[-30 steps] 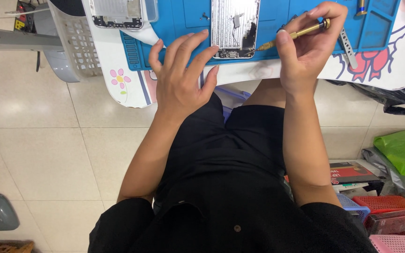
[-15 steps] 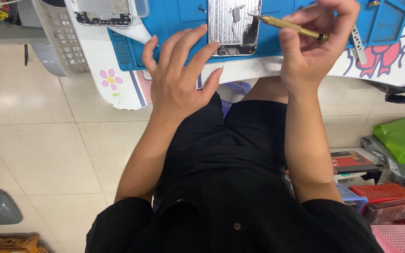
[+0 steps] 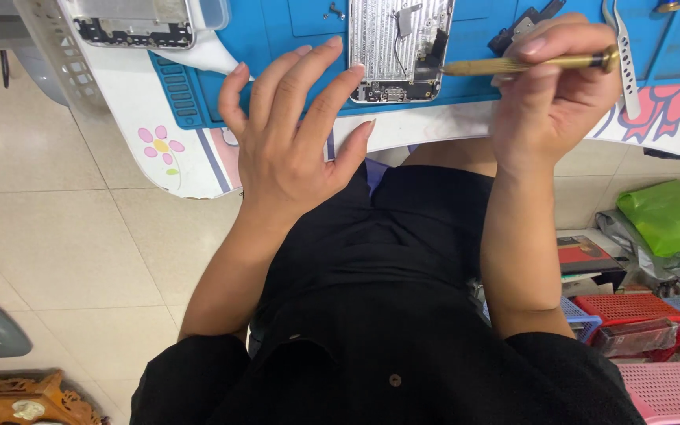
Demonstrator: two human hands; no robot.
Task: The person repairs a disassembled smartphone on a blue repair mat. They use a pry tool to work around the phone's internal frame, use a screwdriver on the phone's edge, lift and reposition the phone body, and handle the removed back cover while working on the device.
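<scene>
While resting on a white desk over pale floor tiles: blue mat, left hand open, right hand gripping a brass screwdriver.

An opened phone housing lay flat on the blue work mat, its silver interior facing up, with small dark components and thin cables visible at its lower end. A slender brass-coloured screwdriver was positioned nearly horizontal, its tip touching the housing's right edge. The housing's top edge extended out of view.
</scene>
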